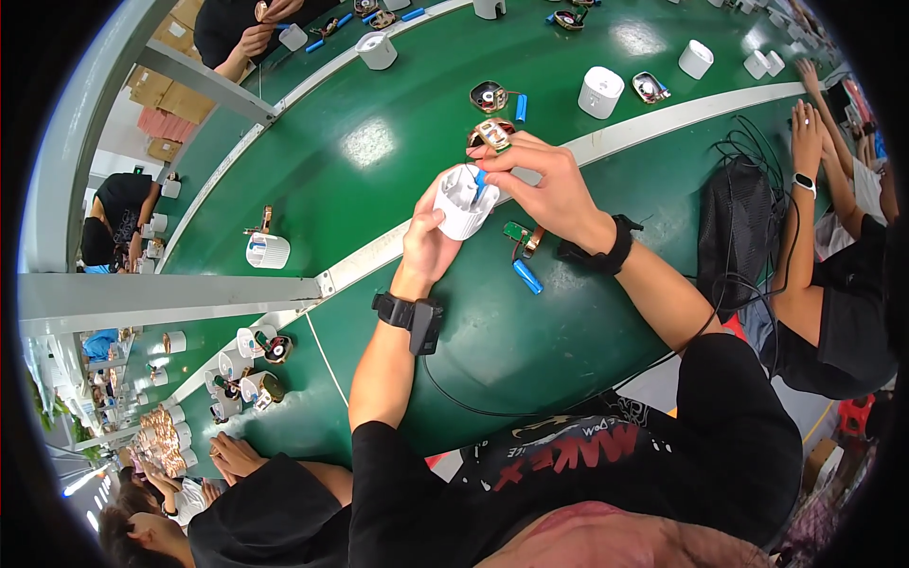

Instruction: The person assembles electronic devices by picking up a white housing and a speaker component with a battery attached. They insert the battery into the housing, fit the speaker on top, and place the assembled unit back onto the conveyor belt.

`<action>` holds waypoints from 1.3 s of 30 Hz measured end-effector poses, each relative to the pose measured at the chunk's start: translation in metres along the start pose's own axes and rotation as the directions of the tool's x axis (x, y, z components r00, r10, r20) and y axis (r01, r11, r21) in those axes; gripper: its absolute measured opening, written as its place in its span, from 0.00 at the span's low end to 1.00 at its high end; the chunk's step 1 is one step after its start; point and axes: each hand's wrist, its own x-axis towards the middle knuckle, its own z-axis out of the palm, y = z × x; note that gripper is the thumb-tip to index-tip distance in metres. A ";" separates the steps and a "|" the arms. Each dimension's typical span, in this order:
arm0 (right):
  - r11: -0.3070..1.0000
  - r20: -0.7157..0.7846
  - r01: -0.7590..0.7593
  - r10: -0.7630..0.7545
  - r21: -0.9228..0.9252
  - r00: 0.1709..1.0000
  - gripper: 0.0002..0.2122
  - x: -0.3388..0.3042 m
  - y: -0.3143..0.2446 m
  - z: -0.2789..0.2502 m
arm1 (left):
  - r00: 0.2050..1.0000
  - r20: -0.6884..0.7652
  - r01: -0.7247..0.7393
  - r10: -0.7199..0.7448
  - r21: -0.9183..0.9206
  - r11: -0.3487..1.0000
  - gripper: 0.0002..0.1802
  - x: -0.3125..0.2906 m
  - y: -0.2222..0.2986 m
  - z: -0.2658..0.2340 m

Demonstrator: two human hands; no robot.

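Over the pale rail across the green bench, my left hand (pixel 426 244) is closed around a white ribbed plastic housing (pixel 460 220), its open end up and tilted toward my right hand. My right hand (pixel 549 185) pinches a blue cylindrical battery (pixel 481 180), whose lower end is inside the housing's mouth. Just beyond those fingers is a copper-coloured part with a board (pixel 491 134); whether they also touch it is hidden. Below the right hand lie a small green circuit board (pixel 516 231) and another blue battery (pixel 527 276), apparently wired together.
Past the rail are a round black part (pixel 489 97), a blue battery (pixel 521 108) and several white housings (pixel 600 93). A grey metal post (pixel 170 301) stands left. A black mesh bag (pixel 740 232) with cables lies right. Other people work on both sides; a wrist cable (pixel 473 410) crosses the bench.
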 end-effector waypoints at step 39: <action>0.778 0.245 -0.570 0.517 0.266 0.820 0.03 0.007 -0.014 -0.015 | 0.997 -0.073 0.001 0.016 0.232 0.973 0.33 0.001 -0.002 0.003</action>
